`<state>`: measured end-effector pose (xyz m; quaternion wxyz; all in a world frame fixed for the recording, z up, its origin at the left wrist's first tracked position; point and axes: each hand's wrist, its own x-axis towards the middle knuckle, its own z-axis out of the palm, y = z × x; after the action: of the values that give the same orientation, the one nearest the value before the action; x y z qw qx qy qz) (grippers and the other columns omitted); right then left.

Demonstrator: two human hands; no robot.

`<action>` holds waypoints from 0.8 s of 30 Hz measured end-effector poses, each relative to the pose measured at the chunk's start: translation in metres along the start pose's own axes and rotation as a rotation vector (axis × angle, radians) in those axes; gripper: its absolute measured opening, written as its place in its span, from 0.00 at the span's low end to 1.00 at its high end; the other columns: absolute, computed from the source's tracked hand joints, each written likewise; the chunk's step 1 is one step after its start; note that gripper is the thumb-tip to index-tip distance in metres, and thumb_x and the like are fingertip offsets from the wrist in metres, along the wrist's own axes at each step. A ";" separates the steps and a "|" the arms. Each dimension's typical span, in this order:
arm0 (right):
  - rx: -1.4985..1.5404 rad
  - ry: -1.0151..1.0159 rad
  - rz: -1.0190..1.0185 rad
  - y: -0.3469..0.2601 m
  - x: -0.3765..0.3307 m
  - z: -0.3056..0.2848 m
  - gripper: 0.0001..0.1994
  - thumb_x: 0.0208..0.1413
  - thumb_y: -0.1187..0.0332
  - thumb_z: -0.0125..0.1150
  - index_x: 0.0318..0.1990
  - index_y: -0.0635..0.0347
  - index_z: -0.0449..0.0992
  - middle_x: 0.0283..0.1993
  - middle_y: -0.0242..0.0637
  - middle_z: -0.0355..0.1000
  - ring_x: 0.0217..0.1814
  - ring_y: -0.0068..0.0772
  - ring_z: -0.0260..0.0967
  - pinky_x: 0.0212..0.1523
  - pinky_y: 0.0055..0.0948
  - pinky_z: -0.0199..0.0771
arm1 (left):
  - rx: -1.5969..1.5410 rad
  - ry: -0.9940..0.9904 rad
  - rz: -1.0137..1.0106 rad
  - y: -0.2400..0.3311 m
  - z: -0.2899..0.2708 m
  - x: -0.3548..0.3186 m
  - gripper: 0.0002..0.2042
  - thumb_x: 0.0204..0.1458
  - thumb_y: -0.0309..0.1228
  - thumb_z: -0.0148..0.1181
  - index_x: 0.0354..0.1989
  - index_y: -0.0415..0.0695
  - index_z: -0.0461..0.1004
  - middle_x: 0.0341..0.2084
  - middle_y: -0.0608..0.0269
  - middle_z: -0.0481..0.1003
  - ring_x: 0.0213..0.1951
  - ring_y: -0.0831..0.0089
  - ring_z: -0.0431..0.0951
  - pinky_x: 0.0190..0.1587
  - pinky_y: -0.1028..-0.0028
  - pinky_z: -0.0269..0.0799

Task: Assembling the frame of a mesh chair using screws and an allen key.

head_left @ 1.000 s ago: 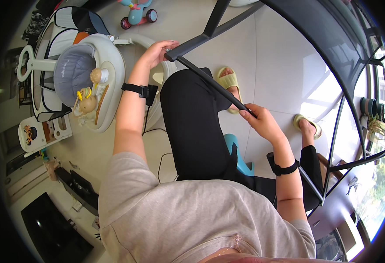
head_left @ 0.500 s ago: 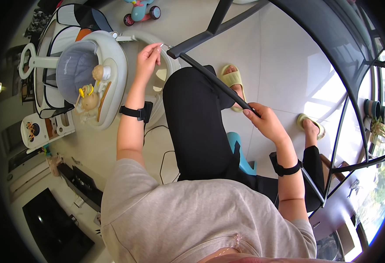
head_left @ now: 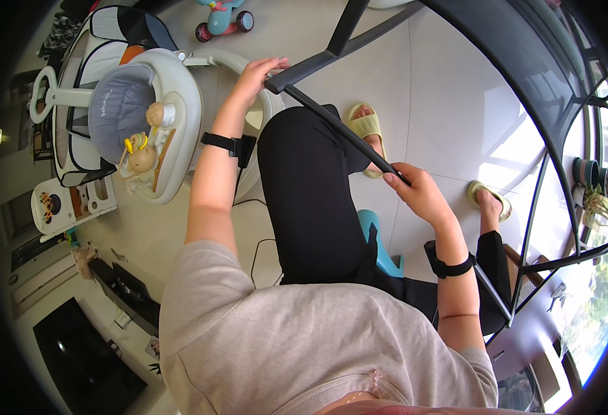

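Note:
A long black frame bar (head_left: 338, 128) runs slantwise across my lap, part of a big dark mesh-covered frame (head_left: 525, 76) that arches over the right side. My right hand (head_left: 418, 190) is closed around the bar's lower stretch, above my black trousers. My left hand (head_left: 259, 72) is stretched forward and rests its fingers on the bar's upper end, where it meets a thicker black corner piece (head_left: 304, 69). Both wrists carry black bands.
A white and grey baby seat (head_left: 134, 117) with small toys stands at the left, a toy scooter (head_left: 221, 17) beyond it. My feet in yellow slippers (head_left: 366, 128) rest on pale floor tiles. A black cable (head_left: 259, 252) and a dark screen (head_left: 75, 360) lie at lower left.
My left hand has reached further forward to the bar's upper corner. My right hand has stayed gripping the bar.

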<state>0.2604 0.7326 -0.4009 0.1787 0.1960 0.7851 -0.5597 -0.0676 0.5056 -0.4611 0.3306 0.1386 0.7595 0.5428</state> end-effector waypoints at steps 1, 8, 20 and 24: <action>-0.005 -0.004 0.007 0.000 0.000 0.000 0.18 0.54 0.57 0.54 0.39 0.66 0.72 0.17 0.37 0.60 0.20 0.28 0.56 0.25 0.28 0.60 | -0.109 -0.021 -0.021 -0.003 0.001 -0.002 0.20 0.54 0.41 0.46 0.48 0.39 0.70 0.45 0.59 0.71 0.45 0.75 0.69 0.45 0.75 0.65; -0.001 -0.018 0.018 0.000 0.001 -0.001 0.18 0.54 0.57 0.54 0.39 0.66 0.72 0.18 0.37 0.61 0.21 0.28 0.56 0.26 0.28 0.60 | -0.269 0.049 0.066 -0.018 0.012 -0.007 0.26 0.56 0.49 0.38 0.50 0.39 0.67 0.41 0.58 0.73 0.41 0.73 0.73 0.44 0.75 0.69; 0.017 -0.003 -0.005 0.004 0.001 0.001 0.18 0.54 0.57 0.54 0.40 0.67 0.72 0.19 0.38 0.62 0.21 0.28 0.57 0.26 0.27 0.60 | 0.314 0.484 0.371 -0.028 -0.005 -0.048 0.19 0.56 0.40 0.47 0.21 0.37 0.72 0.19 0.64 0.72 0.21 0.78 0.71 0.27 0.80 0.65; 0.015 -0.008 0.005 0.004 0.002 0.000 0.18 0.54 0.57 0.54 0.40 0.67 0.72 0.19 0.37 0.62 0.21 0.28 0.57 0.26 0.27 0.60 | 0.033 0.506 0.436 -0.001 0.011 -0.042 0.18 0.57 0.38 0.46 0.25 0.35 0.74 0.23 0.63 0.75 0.23 0.77 0.74 0.29 0.81 0.67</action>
<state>0.2611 0.7337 -0.4054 0.1820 0.1970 0.7797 -0.5658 -0.0296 0.4891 -0.4499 0.0053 0.1641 0.7785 0.6057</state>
